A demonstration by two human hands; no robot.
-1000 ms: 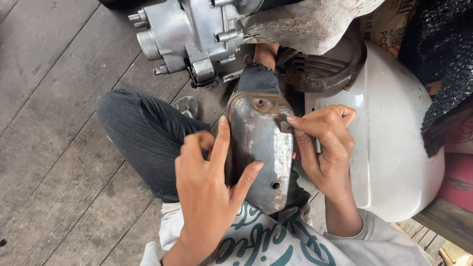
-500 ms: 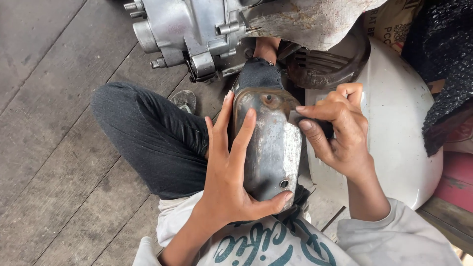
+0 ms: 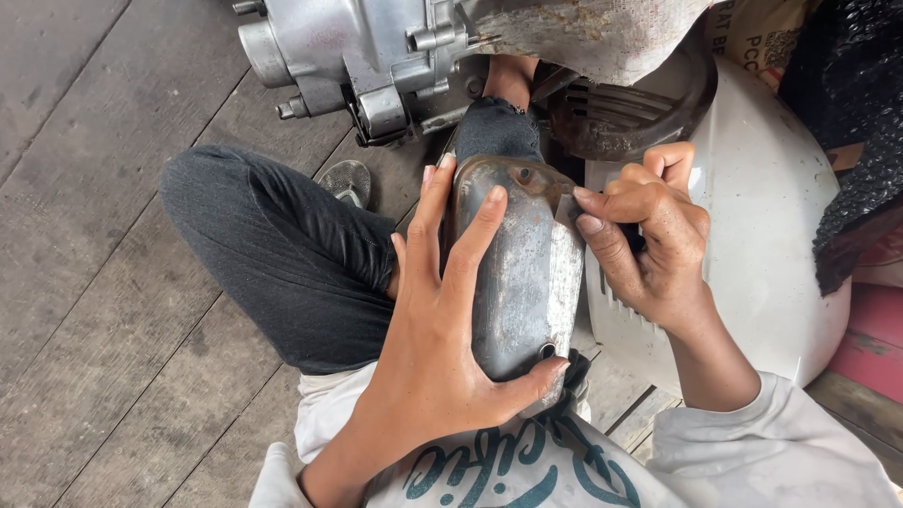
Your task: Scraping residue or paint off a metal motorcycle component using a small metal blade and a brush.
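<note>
A: Where is your left hand (image 3: pixel 433 348) just now?

B: You have it spread over the grey metal cover (image 3: pixel 522 273); your fingers (image 3: pixel 470 246) lie flat and long up its face, and your thumb hooks round the lower end beside a small hole; it is a loose clasp, the hand mostly open, steadying the piece rather than squeezing it.

A: And the cover itself?

B: It stands on end over your lap, between your two hands, its worn, rust-edged top pointing toward the silver engine casing (image 3: pixel 367 52); your dark-trousered knee (image 3: pixel 282 254) lies just to its left on the plank floor (image 3: pixel 85 282).

A: The right hand (image 3: pixel 649 249)?

B: You have it curled against the cover's upper right edge; thumb and forefinger pinch a small grey scrap (image 3: pixel 567 209) that touches the metal there; what the scrap is, I cannot tell; the other fingers are folded in; behind that hand sits a white rounded shell (image 3: pixel 771 235), with a dark ribbed part (image 3: pixel 621 118) above it.
</note>
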